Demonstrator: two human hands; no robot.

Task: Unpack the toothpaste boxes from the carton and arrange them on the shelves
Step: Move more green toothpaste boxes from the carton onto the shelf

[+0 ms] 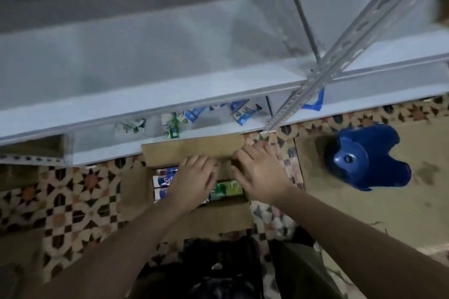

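Storeroom floor and metal racking, seen from above.

Patterned tile (73, 192) in brown, orange and cream stars covers the lower left and centre of the frame, giving way to a plain tan floor (352, 201) at the right. A blue plastic stool (369, 158) stands there at mid right. Pale grey shelves (145, 60) fill the upper half, crossed by a slotted steel upright (359, 39) at upper right. Light is dim and even.
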